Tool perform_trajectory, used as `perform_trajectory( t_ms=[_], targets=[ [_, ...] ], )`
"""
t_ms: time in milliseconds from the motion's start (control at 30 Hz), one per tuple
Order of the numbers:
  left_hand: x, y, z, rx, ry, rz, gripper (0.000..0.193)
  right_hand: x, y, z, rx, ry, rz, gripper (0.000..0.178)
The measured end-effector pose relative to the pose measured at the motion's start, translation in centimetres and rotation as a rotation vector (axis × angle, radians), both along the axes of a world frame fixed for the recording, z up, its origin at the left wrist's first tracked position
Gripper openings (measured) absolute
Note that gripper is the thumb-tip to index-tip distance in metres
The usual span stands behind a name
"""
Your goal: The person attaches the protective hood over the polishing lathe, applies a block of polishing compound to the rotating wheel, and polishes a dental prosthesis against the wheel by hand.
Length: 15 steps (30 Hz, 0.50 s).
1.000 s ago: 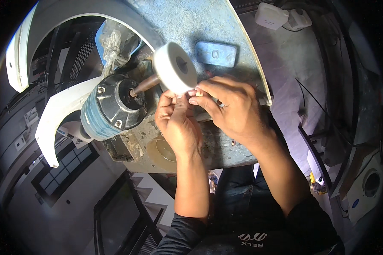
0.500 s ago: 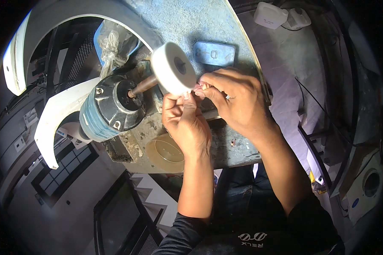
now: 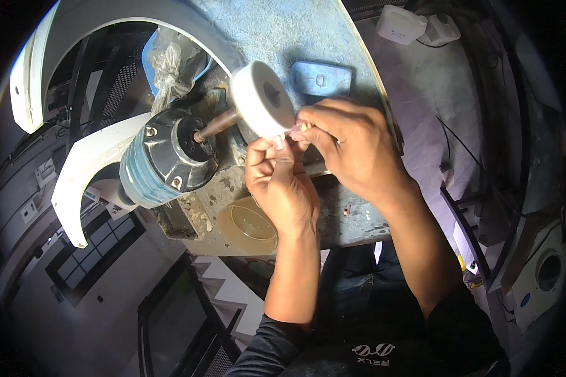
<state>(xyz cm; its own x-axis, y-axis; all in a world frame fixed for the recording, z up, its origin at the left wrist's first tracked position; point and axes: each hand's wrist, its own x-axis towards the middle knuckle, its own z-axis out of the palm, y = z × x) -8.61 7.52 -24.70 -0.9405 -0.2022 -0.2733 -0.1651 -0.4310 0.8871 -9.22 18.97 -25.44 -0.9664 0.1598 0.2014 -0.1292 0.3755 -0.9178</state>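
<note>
1. A worn grey table (image 3: pixel 365 232) spreads below the white wheel (image 3: pixel 261 103), the landmark for this list; a dusty, pale blue surface (image 3: pixel 283 31) lies above that wheel.
2. Large white curved pieces arc to the left of the wheel: one (image 3: pixel 28 94) sweeps over the top, another (image 3: pixel 94 157) hooks downward.
3. A motor housing (image 3: pixel 163 157), black in front and dusty blue behind, sits left of and a little below the wheel. A brown shaft (image 3: pixel 220 125) joins the two.
4. The person's right hand (image 3: pixel 358 144) is to the right of the wheel and slightly lower, its grip narrow, thumb and forefinger pinching a small item.
5. The left hand (image 3: pixel 282 188) is directly below the wheel, fingers curled and thumb pointing up, tip just beside the rim. Whether its grip holds anything, I cannot tell.
6. A shallow, round tan dish (image 3: pixel 245 226) rests on the table below the wheel, partly behind the left hand.
7. A blue, rounded, box-like object (image 3: pixel 321 78) lies just to the right of the wheel.
8. The pinched item, a small pinkish piece (image 3: pixel 299 131), is at the wheel's lower right edge; actual contact is too small to make out.
</note>
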Motion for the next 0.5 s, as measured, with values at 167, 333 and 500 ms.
perform_trajectory(
  t_ms=[167,333,500],
  targets=[
    [-0.1,-0.1,-0.3,0.029,0.004,-0.018,0.005,-0.2,0.5,0.3,-0.025,-0.03,0.015,0.015],
    [0.7,-1.3,0.5,0.004,0.046,-0.028,0.007,0.6,-0.4,1.0,-0.067,0.037,0.011,0.017],
    [1.9,-2.5,1.1,-0.278,0.308,-0.096,0.011,2.0,-0.2,1.3,-0.089,0.153,0.066,0.023]
  ],
)
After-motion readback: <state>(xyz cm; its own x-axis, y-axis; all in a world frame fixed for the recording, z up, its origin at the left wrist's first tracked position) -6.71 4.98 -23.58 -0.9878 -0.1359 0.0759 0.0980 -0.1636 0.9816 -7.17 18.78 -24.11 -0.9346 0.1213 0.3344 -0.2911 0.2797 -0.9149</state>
